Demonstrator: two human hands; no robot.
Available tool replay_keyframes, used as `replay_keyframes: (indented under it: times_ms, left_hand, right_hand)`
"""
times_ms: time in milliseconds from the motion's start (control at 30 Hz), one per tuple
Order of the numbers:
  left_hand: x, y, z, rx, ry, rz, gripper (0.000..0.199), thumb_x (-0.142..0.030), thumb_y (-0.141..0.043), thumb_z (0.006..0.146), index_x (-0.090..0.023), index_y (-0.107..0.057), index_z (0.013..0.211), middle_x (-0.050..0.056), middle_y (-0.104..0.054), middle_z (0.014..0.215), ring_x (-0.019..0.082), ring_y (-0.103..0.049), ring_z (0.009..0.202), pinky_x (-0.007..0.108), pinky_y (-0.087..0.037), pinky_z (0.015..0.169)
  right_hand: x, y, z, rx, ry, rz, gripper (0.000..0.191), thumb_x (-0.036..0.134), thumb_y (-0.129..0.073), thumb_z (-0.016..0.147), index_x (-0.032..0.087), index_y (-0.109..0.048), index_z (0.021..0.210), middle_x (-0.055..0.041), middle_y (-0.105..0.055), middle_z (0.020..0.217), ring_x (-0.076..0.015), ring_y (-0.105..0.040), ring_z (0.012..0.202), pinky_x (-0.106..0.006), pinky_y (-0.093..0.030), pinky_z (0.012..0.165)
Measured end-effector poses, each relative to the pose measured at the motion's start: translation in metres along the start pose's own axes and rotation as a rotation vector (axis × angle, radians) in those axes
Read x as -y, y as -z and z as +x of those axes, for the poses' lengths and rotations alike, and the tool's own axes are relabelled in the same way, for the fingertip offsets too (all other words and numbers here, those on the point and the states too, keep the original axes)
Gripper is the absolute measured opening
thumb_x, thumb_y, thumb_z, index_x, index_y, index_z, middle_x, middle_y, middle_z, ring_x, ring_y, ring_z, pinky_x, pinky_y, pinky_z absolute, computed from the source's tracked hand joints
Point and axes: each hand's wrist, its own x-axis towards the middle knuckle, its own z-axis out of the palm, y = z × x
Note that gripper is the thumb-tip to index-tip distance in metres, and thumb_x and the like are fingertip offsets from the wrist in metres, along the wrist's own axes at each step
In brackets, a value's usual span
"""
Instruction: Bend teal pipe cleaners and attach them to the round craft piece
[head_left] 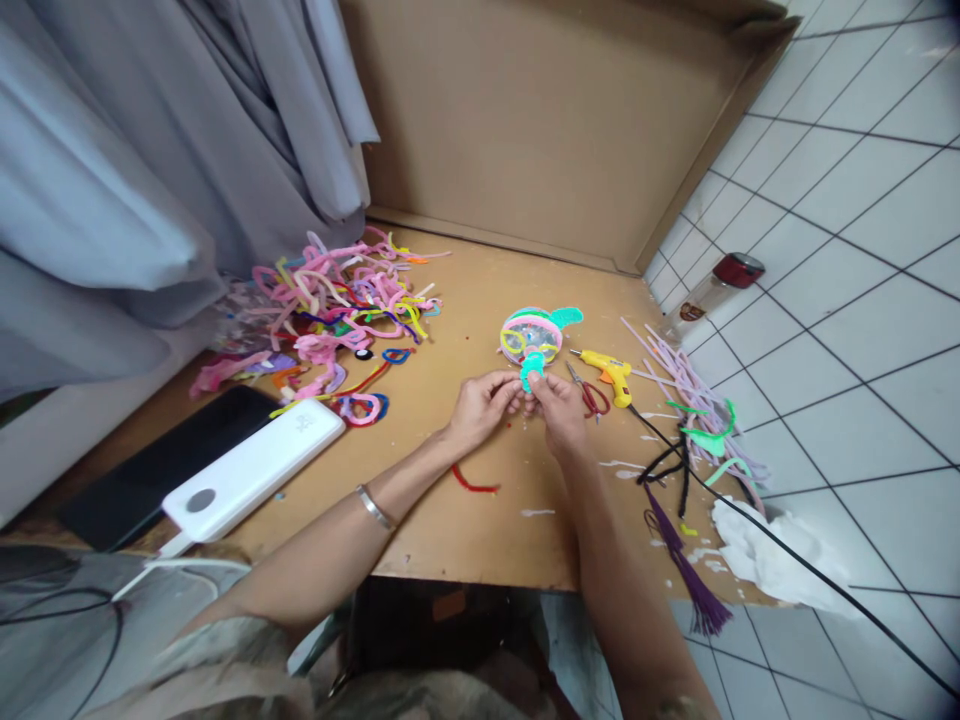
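Both hands meet at the middle of the wooden table. A small teal fuzzy piece (pixel 532 369) is pinched between the fingertips of my left hand (pixel 482 408) and my right hand (pixel 559 408). Just beyond it lies a round, clear-looking item (pixel 531 336) edged with pink and yellow pipe cleaner, with another teal piece (pixel 567 317) at its upper right. Red-handled scissors (pixel 595 397) and a yellow glue gun (pixel 611 374) rest to the right of my right hand. A short red pipe cleaner (pixel 474 484) lies nearer me, below my left hand.
A tangled pile of pipe cleaners (pixel 337 300) covers the back left. Nearer are a black phone (pixel 169 465) and a white power bank (pixel 251 470). Lilac stems (pixel 667 375), a purple tassel (pixel 686 575), white tissue (pixel 776 550), a cable (pixel 795 560) and a bottle (pixel 701 305) are on the right.
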Motion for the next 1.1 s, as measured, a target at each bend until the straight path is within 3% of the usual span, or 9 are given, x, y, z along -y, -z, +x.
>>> replay_keyframes:
  times_ms: [233, 400, 867, 1100]
  left_hand:
    - [0.001, 0.0004, 0.0011, -0.031, 0.07, -0.056, 0.033, -0.046, -0.069, 0.083, -0.013, -0.069, 0.085, 0.001, -0.065, 0.065, 0.009, -0.055, 0.053, 0.021, -0.047, 0.054]
    - [0.0004, 0.002, 0.0032, -0.053, 0.081, -0.08, 0.035, -0.048, -0.071, 0.081, -0.013, -0.069, 0.084, 0.001, -0.065, 0.066, 0.008, -0.055, 0.053, 0.021, -0.047, 0.054]
    - [0.003, 0.003, 0.0006, -0.037, -0.047, 0.068, 0.032, -0.046, -0.063, 0.089, -0.014, -0.069, 0.087, 0.001, -0.066, 0.066, 0.009, -0.057, 0.054, 0.022, -0.05, 0.058]
    - [-0.0023, 0.004, 0.002, -0.051, -0.022, 0.025, 0.035, -0.048, -0.063, 0.089, -0.014, -0.067, 0.086, 0.0, -0.064, 0.064, 0.009, -0.057, 0.054, 0.021, -0.05, 0.058]
  right_hand:
    - [-0.0005, 0.0033, 0.0003, 0.042, -0.043, -0.045, 0.05, 0.067, -0.076, 0.063, 0.019, -0.059, 0.062, 0.0025, -0.056, 0.054, -0.0081, -0.048, 0.046, -0.021, -0.039, 0.043]
    - [0.0024, 0.0026, -0.001, 0.067, -0.052, -0.072, 0.044, 0.06, -0.076, 0.065, 0.019, -0.061, 0.066, 0.0023, -0.058, 0.06, -0.0085, -0.05, 0.05, -0.021, -0.041, 0.046]
    - [-0.0001, 0.0061, -0.0005, 0.119, -0.026, -0.083, 0.042, 0.058, -0.076, 0.066, 0.02, -0.058, 0.062, 0.0053, -0.05, 0.049, -0.0084, -0.044, 0.045, -0.023, -0.034, 0.045]
    - [0.0019, 0.0038, -0.0015, 0.14, -0.054, -0.082, 0.042, 0.058, -0.075, 0.066, 0.019, -0.059, 0.063, 0.005, -0.051, 0.049, -0.0078, -0.044, 0.045, -0.022, -0.035, 0.046]
